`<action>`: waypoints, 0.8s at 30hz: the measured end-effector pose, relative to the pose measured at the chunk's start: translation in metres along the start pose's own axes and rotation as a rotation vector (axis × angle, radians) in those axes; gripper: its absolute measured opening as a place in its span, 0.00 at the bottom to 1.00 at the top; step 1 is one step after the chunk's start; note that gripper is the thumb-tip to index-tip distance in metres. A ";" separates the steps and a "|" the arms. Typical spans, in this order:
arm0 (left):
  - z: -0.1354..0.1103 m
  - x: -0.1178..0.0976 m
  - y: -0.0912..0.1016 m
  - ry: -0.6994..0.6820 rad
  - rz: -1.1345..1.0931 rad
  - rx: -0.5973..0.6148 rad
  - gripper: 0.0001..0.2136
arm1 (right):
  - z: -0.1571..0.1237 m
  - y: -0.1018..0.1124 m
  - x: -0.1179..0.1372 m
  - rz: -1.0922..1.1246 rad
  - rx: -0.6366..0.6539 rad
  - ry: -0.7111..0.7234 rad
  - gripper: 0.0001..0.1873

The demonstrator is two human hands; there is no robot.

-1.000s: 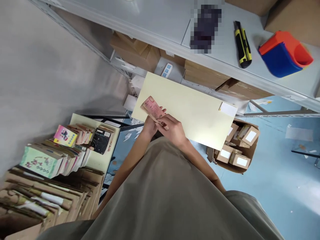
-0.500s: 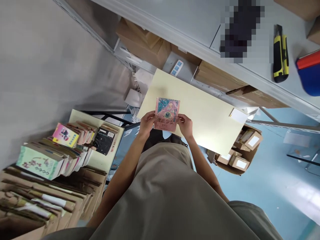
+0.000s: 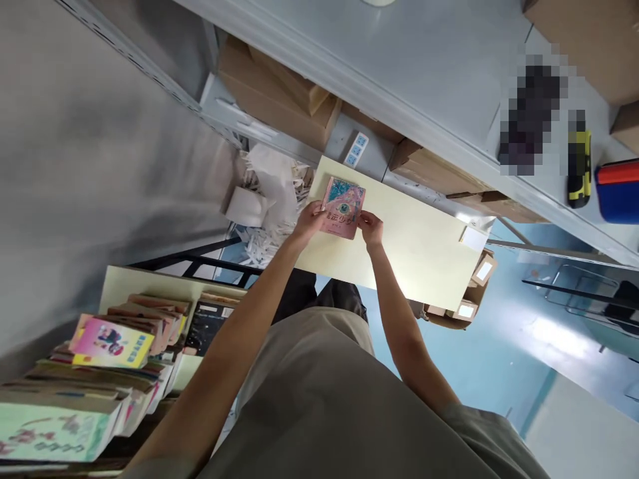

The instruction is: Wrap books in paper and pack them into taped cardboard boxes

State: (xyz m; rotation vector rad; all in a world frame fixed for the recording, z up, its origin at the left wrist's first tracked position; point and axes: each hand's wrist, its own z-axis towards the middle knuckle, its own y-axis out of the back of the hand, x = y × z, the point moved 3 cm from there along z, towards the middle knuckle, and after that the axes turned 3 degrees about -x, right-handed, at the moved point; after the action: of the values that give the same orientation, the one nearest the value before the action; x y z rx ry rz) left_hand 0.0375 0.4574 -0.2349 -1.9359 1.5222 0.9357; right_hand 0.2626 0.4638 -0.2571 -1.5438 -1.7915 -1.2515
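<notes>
A small pink book [image 3: 343,206] with a drawn figure on its cover lies face up near the far left corner of a pale yellow table [image 3: 424,253]. My left hand [image 3: 309,219] grips the book's left edge. My right hand [image 3: 370,229] pinches its lower right corner. Both arms are stretched out over the table.
A second pale table at the left carries rows of books [image 3: 114,342]. Grey shelving [image 3: 399,73] behind holds a yellow box cutter [image 3: 579,166], a blue and red container [image 3: 619,193] and cardboard boxes [image 3: 279,93]. A box of small parcels [image 3: 469,299] and white paper scraps [image 3: 269,193] lie on the blue floor.
A second ago the book was on edge in my hands close to my body. It was then turned cover up and has moved forward to the table's far left corner.
</notes>
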 end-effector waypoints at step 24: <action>-0.005 0.137 0.204 0.314 -0.376 -0.362 0.21 | 0.059 -0.310 -0.036 -0.243 0.361 -0.276 0.13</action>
State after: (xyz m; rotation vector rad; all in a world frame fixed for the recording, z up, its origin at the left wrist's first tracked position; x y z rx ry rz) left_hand -0.1401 0.3179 -0.3311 -2.6170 1.1289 0.8062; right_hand -0.0071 0.5088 -0.4179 -1.3721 -2.2899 -0.7775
